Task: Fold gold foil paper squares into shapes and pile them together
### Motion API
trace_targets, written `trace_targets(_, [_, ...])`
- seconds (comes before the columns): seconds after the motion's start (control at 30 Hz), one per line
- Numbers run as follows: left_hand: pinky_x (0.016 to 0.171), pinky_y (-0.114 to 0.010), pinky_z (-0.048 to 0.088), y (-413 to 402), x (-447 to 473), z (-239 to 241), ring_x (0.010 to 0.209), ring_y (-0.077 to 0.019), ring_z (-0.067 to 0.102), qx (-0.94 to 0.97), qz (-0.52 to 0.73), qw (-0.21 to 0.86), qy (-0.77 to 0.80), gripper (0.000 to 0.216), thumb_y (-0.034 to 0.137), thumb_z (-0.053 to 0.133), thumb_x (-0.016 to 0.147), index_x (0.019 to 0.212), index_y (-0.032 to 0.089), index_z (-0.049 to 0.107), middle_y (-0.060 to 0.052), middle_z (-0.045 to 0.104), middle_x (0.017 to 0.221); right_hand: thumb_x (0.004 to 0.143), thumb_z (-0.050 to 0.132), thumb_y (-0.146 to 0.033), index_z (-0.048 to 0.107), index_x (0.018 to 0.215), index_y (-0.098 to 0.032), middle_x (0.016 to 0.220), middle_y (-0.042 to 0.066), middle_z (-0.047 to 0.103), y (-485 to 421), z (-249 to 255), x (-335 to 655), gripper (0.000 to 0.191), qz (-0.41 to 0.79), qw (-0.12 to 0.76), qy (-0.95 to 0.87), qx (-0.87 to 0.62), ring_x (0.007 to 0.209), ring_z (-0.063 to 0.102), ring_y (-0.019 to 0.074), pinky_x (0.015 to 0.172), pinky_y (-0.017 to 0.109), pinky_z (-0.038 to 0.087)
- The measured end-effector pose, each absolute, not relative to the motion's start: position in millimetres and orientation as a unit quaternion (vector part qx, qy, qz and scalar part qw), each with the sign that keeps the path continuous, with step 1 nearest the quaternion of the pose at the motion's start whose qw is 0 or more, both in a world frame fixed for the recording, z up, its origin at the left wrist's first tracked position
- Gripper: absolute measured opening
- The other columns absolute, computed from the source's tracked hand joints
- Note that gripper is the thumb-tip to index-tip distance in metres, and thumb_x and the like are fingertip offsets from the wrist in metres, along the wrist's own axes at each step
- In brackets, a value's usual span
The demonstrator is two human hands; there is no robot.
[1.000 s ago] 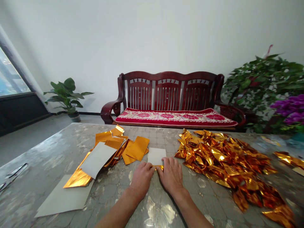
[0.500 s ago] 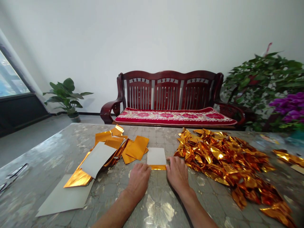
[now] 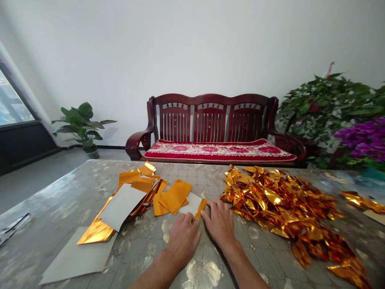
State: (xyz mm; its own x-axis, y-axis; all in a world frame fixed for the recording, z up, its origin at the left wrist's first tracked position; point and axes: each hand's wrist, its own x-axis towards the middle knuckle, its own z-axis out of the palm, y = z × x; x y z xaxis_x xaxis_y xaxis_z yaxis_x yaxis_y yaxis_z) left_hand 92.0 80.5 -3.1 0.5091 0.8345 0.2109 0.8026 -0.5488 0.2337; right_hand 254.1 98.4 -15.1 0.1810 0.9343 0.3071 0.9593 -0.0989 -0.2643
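Thin white paper sheet (image 3: pixel 191 203), one edge bearing a narrow gold strip (image 3: pixel 201 208).
It lies midway across the grey floral-patterned table (image 3: pixel 132 249), away from its far edge. The left hand (image 3: pixel 183 237), fingers curled, and right hand (image 3: pixel 221 221), fingers bent, rest close about the strip; whether they pinch it, I cannot tell. Folding seems the current step; the next move calls for a straight crease.

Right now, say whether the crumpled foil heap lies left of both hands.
No: the foil heap lies mostly right of the right hand.
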Motion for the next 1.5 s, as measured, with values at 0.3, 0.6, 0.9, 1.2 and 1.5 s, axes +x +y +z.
trace_targets(0.3, [0.085, -0.033, 0.046, 83, 96, -6, 0.093, -0.0201, 0.057, 0.882, 0.167, 0.081, 0.434, 0.017, 0.025, 0.051, 0.094, 0.097, 0.023, 0.068, -0.004, 0.063, 0.098, 0.08, 0.067, -0.036, 0.066, 0.107, -0.023, 0.113, 0.01, 0.064, 103, -23, 250, 0.031, -0.013, 0.241, -0.627, -0.74, 0.107, 0.054, 0.03, 0.089, 0.04, 0.036])
trace_targets(0.6, [0.098, -0.043, 0.044, 119, 69, -18, 0.109, -0.025, 0.058, 0.826, 0.237, 0.045, 0.51, 0.029, 0.022, 0.056, 0.09, 0.118, 0.024, 0.066, -0.008, 0.065, 0.115, 0.081, 0.063, -0.027, 0.067, 0.104, -0.022, 0.112, 0.008, 0.065, 103, -19, 252, 0.024, 0.002, 0.258, -0.623, -0.738, 0.107, 0.053, 0.0288, 0.09, 0.039, 0.036])
trace_targets(0.9, [0.107, -0.045, 0.044, 122, 76, -21, 0.124, -0.0267, 0.052, 0.868, 0.228, 0.05, 0.439, 0.036, 0.028, 0.056, 0.092, 0.127, 0.027, 0.062, -0.008, 0.058, 0.132, 0.081, 0.06, -0.019, 0.069, 0.104, -0.025, 0.113, 0.006, 0.065, 100, -19, 254, 0.026, 0.011, 0.274, -0.632, -0.725, 0.109, 0.052, 0.0274, 0.091, 0.037, 0.034])
trace_targets(1.2, [0.109, -0.047, 0.042, 113, 83, -25, 0.126, -0.0269, 0.051, 0.876, 0.216, 0.063, 0.427, 0.039, 0.026, 0.058, 0.091, 0.129, 0.03, 0.06, -0.007, 0.056, 0.136, 0.079, 0.067, -0.026, 0.069, 0.098, -0.025, 0.108, 0.006, 0.066, 104, -22, 252, 0.019, 0.025, 0.275, -0.625, -0.73, 0.107, 0.052, 0.0254, 0.09, 0.034, 0.033])
trace_targets(1.5, [0.105, -0.042, 0.047, 119, 80, -29, 0.12, -0.0215, 0.056, 0.823, 0.358, 0.154, 0.413, 0.046, 0.011, 0.055, 0.086, 0.13, 0.023, 0.054, -0.009, 0.059, 0.129, 0.085, 0.057, -0.018, 0.065, 0.086, -0.023, 0.085, 0.003, 0.068, 98, -12, 249, 0.009, 0.007, 0.391, -0.624, -0.676, 0.089, 0.056, 0.0214, 0.082, 0.032, 0.037])
